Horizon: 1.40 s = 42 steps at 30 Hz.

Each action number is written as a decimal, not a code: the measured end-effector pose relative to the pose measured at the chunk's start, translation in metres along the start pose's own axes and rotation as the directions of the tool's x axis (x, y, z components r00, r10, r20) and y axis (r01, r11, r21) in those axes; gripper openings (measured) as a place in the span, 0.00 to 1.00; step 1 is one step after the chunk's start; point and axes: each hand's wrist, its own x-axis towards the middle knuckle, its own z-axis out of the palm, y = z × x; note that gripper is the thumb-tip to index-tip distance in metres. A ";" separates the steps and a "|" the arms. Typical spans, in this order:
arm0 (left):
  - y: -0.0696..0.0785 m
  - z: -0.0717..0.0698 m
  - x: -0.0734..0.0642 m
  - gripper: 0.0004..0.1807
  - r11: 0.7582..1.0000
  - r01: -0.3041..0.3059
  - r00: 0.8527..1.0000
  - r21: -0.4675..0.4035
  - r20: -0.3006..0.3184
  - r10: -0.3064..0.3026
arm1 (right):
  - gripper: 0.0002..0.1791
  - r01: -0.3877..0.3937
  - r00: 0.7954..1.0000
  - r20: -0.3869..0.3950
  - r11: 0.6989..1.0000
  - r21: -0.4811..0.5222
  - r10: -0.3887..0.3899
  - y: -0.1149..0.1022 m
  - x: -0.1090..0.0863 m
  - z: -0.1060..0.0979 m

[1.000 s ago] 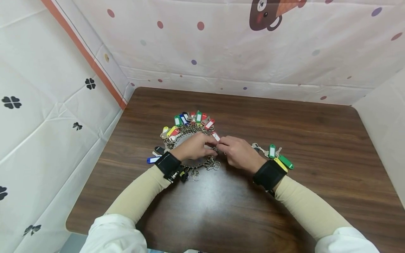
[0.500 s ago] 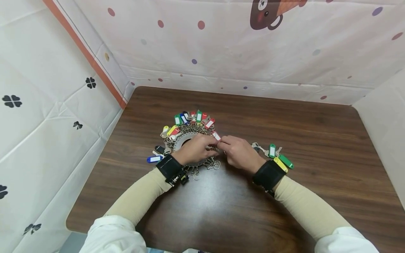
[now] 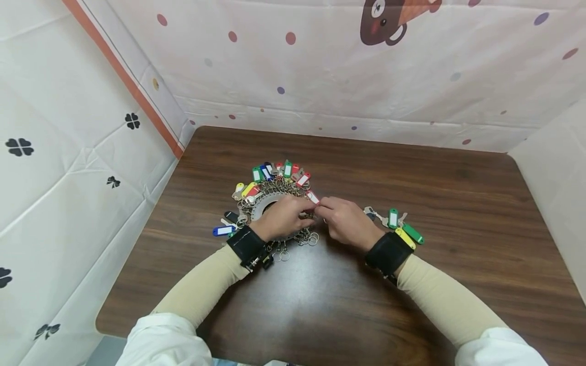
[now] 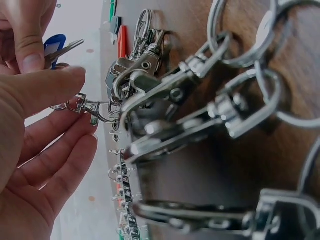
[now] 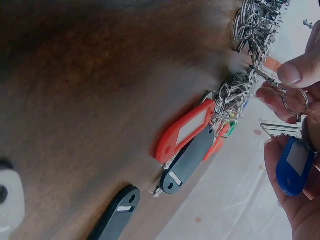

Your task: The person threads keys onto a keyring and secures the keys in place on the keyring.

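In the head view, my left hand (image 3: 285, 216) lies over the right side of a round metal key holder (image 3: 259, 207) fringed with snap hooks and tagged keys. Its thumb and a finger pinch a split ring (image 5: 284, 102), which hangs from one snap hook (image 4: 95, 107). Meeting it from the right, my right hand (image 3: 345, 219) holds a key (image 5: 282, 129) with a blue tag (image 5: 294, 175) by the split ring. Whether the key is threaded on the ring cannot be made out. The fingertips are partly hidden in the head view.
Loose keys with a green tag (image 3: 393, 218), another green tag (image 3: 414, 234) and a yellow tag (image 3: 406, 238) lie beside my right wrist. Bare snap hooks with rings (image 3: 284, 255) point toward the front. A patterned cloth (image 3: 320, 76) hangs behind the table (image 3: 439, 183).
My left hand and wrist have shifted slightly right, showing the dark opening of the key holder. My right hand stays nearly still.
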 end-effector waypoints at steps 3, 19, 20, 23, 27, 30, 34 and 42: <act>0.000 0.001 -0.001 0.08 1.000 0.016 1.000 -0.003 0.000 -0.016 | 0.14 -0.014 1.000 0.016 1.000 0.005 0.014 -0.002 -0.001 0.000; -0.005 0.001 -0.001 0.09 0.998 -0.040 0.999 -0.049 0.005 0.041 | 0.13 0.000 1.000 -0.008 1.000 0.000 0.000 0.000 0.001 0.000; -0.006 0.001 -0.001 0.09 0.997 -0.031 0.999 -0.075 0.024 0.033 | 0.13 -0.004 1.000 -0.006 1.000 0.003 0.004 0.000 0.001 0.000; -0.009 -0.002 0.001 0.12 0.992 -0.001 0.997 -0.129 0.076 0.011 | 0.14 -0.010 1.000 -0.001 1.000 0.018 0.010 0.001 0.001 0.000; -0.012 -0.002 0.001 0.12 0.987 0.011 0.997 -0.161 0.072 0.001 | 0.17 0.003 1.000 -0.005 0.999 0.038 -0.003 0.000 0.001 0.001; -0.012 -0.002 0.000 0.11 0.988 0.003 1.000 -0.155 0.030 0.002 | 0.19 0.013 1.000 -0.010 0.999 0.038 -0.013 0.000 0.000 0.003; -0.011 0.001 -0.001 0.10 0.993 0.003 1.000 -0.116 -0.010 -0.005 | 0.19 0.016 1.000 -0.014 0.999 0.035 -0.015 0.000 0.000 0.004; -0.009 0.006 -0.002 0.10 0.999 -0.015 1.000 -0.047 -0.027 0.014 | 0.17 -0.011 0.999 -0.033 0.999 0.039 0.013 0.001 0.002 0.003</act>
